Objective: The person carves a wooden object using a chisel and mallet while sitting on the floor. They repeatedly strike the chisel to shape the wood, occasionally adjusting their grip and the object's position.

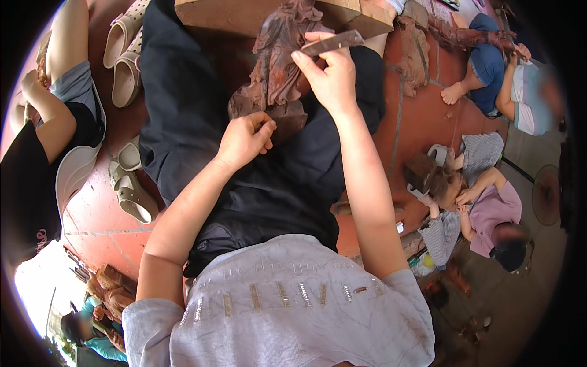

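Note:
A reddish-brown carved wooden statue point(282, 58) with draped folds stands between my knees, its top cut off by the frame's edge. My right hand point(333, 76) pinches a flat, dark, worn strip point(333, 44), held across the upper part of the statue; whether it is a blade or a sanding strip is unclear. At the rough base of the statue is my left hand point(247, 139), its fingers curled closed against the lower edge. What those fingers hold, if anything, is hidden.
A thick wooden block point(269, 17) lies beyond the statue. Pale clogs point(126, 76) and more shoes point(134, 196) sit on the red tiled floor point(104, 235) at left. A person sits close on the left; others handle carved wood at right and lower left.

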### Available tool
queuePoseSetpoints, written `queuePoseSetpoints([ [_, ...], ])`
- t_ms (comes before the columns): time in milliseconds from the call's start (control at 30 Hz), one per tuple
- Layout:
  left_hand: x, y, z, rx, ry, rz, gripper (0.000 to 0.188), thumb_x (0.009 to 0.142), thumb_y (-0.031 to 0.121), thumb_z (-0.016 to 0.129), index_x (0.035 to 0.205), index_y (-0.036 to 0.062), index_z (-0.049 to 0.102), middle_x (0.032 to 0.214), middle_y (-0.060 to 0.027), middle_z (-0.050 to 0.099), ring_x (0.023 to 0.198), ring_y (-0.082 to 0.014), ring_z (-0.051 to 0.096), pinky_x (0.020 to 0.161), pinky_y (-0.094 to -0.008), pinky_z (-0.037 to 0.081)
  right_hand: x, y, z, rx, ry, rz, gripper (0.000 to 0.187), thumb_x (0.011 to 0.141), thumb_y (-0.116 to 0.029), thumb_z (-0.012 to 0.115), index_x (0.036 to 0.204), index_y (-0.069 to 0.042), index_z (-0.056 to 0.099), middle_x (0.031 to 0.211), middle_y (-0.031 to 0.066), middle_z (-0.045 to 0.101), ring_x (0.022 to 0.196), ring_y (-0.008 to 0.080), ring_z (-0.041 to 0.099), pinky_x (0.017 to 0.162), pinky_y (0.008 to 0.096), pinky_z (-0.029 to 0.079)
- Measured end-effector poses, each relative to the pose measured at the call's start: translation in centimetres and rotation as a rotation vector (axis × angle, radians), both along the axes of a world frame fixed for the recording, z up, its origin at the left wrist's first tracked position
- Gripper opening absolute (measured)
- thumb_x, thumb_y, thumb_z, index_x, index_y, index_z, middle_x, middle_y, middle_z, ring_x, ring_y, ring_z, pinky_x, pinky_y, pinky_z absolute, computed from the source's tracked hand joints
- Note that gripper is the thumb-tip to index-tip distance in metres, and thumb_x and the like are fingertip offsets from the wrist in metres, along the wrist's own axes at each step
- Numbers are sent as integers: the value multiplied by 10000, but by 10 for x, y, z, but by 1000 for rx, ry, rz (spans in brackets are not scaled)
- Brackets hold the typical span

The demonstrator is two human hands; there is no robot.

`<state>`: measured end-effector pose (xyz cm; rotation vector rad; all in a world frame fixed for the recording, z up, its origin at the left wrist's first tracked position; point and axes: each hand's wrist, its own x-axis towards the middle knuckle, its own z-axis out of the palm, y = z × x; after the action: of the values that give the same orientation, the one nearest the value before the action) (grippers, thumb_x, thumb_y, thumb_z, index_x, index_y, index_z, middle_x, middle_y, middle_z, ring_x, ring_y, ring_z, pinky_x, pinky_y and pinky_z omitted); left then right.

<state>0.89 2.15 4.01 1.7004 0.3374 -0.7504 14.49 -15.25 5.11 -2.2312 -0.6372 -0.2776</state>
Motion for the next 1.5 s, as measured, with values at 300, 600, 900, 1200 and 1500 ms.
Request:
queuePoseSetpoints([
  [300,3,7,3,8,-15,-10,230,999,219,556,1007,25,679,688,-43,682,587,-87,643,550,-243,521,2,11,5,49,126,-92,218,812,-203,811,903,-29,717,1135,84,671,1028,229,617,821,339,518],
  [600,-2,-5,-9,-123,-28,39,209,994,190,589,988,0,677,652,-68,670,503,-100,594,456,-225,443,-4,12,-1,128,-85,-237,290,709,-244,765,586,-22,624,819,126,583,836,347,571,768,479,440],
  [900,-9,6,-34,-183,-100,3,268,1037,265,549,1039,9,627,680,-84,671,506,-112,609,457,-218,470,-25,33,-22,204,61,-240,161,710,-162,792,733,-26,707,1174,80,547,1173,396,434,994,504,404],
  [1200,1,-7,-7,-115,-52,54,201,994,168,579,992,-11,671,660,-82,670,499,-106,589,451,-228,450,-20,23,-11,57,-110,-180,192,659,-211,780,580,-72,673,1151,93,579,1111,377,503,967,500,405],
  [1500,3,5,-1,-37,-46,16,233,975,214,578,992,4,677,695,-73,698,592,-123,669,569,-270,533,-11,17,-2,-12,-64,-56,211,773,-232,807,875,-61,737,1169,136,564,1073,371,501,929,462,447],
])
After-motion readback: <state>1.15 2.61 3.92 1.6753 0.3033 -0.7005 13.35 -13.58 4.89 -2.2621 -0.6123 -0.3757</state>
